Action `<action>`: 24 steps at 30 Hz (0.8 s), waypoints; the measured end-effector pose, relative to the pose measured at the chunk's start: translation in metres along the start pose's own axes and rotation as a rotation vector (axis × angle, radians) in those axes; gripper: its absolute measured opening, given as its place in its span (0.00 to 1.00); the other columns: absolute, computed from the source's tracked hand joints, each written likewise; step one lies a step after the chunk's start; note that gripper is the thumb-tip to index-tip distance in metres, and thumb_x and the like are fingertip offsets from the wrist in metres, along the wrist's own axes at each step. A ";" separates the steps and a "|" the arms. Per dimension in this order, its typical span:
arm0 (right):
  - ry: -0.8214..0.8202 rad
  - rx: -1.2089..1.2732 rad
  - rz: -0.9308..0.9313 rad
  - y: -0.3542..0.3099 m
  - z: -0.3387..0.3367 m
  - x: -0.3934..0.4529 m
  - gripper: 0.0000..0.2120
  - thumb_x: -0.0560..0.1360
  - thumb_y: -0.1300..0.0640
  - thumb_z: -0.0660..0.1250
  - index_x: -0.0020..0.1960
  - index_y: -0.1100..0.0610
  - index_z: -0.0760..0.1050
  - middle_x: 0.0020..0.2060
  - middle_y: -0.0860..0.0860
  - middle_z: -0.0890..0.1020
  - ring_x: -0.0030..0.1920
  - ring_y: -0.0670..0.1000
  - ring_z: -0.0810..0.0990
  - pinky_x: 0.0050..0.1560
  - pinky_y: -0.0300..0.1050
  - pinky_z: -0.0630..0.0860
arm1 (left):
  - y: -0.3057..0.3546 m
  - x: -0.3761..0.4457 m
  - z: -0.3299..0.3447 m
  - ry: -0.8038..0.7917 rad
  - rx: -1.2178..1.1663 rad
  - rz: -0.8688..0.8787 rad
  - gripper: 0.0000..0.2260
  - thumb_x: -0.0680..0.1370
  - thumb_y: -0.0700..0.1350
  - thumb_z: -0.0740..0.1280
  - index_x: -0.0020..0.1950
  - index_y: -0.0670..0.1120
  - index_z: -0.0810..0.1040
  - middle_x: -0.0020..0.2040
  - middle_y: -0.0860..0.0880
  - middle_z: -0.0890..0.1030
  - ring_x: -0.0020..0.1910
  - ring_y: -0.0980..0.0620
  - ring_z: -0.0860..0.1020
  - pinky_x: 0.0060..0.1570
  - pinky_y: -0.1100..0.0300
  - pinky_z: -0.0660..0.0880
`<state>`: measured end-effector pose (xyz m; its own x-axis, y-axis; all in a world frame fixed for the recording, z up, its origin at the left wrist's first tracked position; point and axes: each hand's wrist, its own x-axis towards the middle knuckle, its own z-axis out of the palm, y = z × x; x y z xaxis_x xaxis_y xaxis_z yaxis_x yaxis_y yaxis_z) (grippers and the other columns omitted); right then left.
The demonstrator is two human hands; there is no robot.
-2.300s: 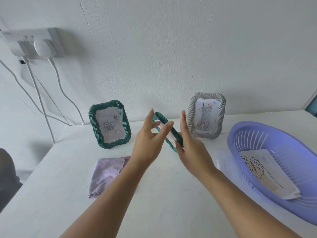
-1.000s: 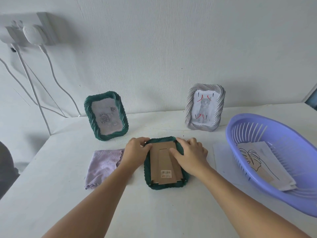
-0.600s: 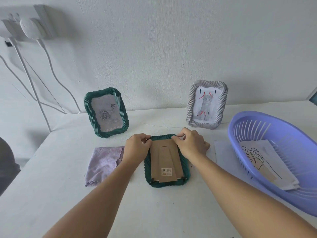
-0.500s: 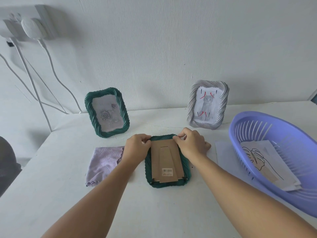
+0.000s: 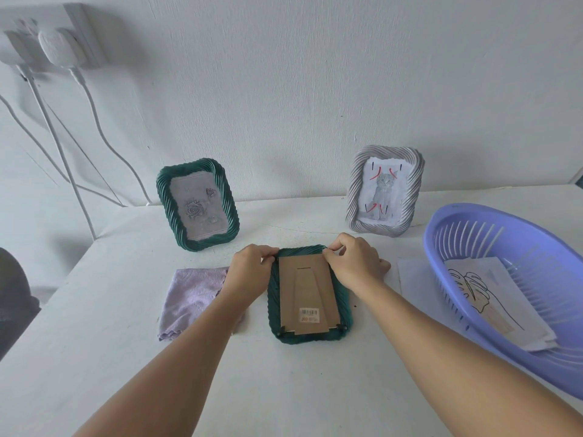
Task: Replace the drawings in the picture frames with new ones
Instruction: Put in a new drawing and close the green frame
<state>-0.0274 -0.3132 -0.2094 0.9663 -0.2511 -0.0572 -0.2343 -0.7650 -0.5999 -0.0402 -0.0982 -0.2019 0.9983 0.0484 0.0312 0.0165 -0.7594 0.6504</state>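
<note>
Hands at a face-down frame
Left hand (image 5: 250, 271) and right hand (image 5: 353, 263), fingers curled, pinch the far corners of the green frame (image 5: 309, 294) lying between them.

A green frame (image 5: 309, 294) lies face down on the worktop (image 5: 284, 389), its cardboard back (image 5: 307, 298) up (barcode sticker at the near end). The left hand (image 5: 250, 272) pinches its far left corner, the right hand (image 5: 355, 263) its far right corner. A lilac cloth (image 5: 192, 298) lies just left of the left hand; a purple basket (image 5: 473, 234) sits right of the right hand.
</note>
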 end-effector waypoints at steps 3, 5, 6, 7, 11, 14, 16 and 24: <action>-0.053 0.009 -0.019 0.004 -0.008 0.002 0.06 0.79 0.47 0.63 0.46 0.44 0.78 0.42 0.38 0.78 0.49 0.49 0.77 0.52 0.50 0.65 | -0.001 0.001 0.000 -0.004 0.004 0.005 0.14 0.82 0.40 0.64 0.65 0.49 0.83 0.62 0.50 0.83 0.62 0.50 0.78 0.59 0.63 0.70; -0.071 0.009 -0.045 0.006 -0.011 0.002 0.06 0.80 0.47 0.63 0.48 0.43 0.79 0.42 0.37 0.79 0.48 0.48 0.77 0.53 0.50 0.66 | -0.001 0.001 0.000 -0.006 0.010 0.006 0.14 0.83 0.40 0.63 0.65 0.49 0.83 0.62 0.50 0.83 0.62 0.50 0.78 0.59 0.63 0.70; -0.068 0.009 -0.054 0.007 -0.012 0.001 0.07 0.80 0.47 0.63 0.49 0.43 0.79 0.42 0.38 0.79 0.48 0.48 0.76 0.52 0.50 0.65 | -0.001 0.001 -0.001 -0.009 0.012 0.005 0.14 0.83 0.40 0.63 0.65 0.49 0.83 0.62 0.50 0.83 0.62 0.50 0.78 0.59 0.63 0.70; -0.062 0.011 -0.062 0.007 -0.013 0.000 0.07 0.81 0.46 0.63 0.49 0.43 0.79 0.42 0.38 0.79 0.48 0.48 0.76 0.52 0.50 0.65 | -0.001 0.000 -0.001 -0.013 0.011 0.004 0.14 0.83 0.40 0.63 0.65 0.49 0.83 0.62 0.50 0.83 0.62 0.50 0.78 0.59 0.63 0.70; -0.081 0.020 -0.112 0.010 -0.016 -0.008 0.08 0.80 0.45 0.63 0.57 0.40 0.79 0.45 0.38 0.80 0.52 0.48 0.78 0.56 0.51 0.68 | 0.000 -0.003 -0.005 -0.035 0.020 0.002 0.17 0.83 0.45 0.64 0.72 0.52 0.76 0.60 0.48 0.81 0.55 0.50 0.79 0.55 0.59 0.72; -0.084 -0.009 -0.178 0.019 -0.022 -0.020 0.15 0.79 0.43 0.65 0.66 0.38 0.74 0.47 0.39 0.80 0.53 0.47 0.79 0.59 0.52 0.70 | 0.002 -0.017 -0.017 -0.050 0.099 0.008 0.24 0.82 0.50 0.66 0.78 0.52 0.66 0.53 0.50 0.80 0.52 0.50 0.77 0.53 0.56 0.71; -0.086 -0.030 -0.202 0.027 -0.024 -0.028 0.18 0.79 0.44 0.65 0.68 0.39 0.72 0.45 0.38 0.80 0.52 0.45 0.80 0.60 0.51 0.71 | 0.002 -0.029 -0.025 -0.099 0.099 -0.025 0.25 0.80 0.51 0.69 0.77 0.52 0.68 0.47 0.54 0.82 0.46 0.53 0.78 0.45 0.58 0.73; -0.054 -0.013 -0.271 0.026 -0.019 -0.034 0.20 0.79 0.50 0.67 0.71 0.41 0.70 0.42 0.37 0.80 0.51 0.46 0.81 0.62 0.54 0.72 | -0.005 -0.037 -0.022 -0.083 -0.050 -0.079 0.23 0.77 0.46 0.73 0.72 0.52 0.74 0.40 0.55 0.84 0.40 0.58 0.79 0.39 0.59 0.74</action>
<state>-0.0688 -0.3357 -0.2077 0.9981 -0.0045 0.0612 0.0325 -0.8075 -0.5889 -0.0780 -0.0817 -0.1894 0.9952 0.0512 -0.0833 0.0945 -0.7218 0.6856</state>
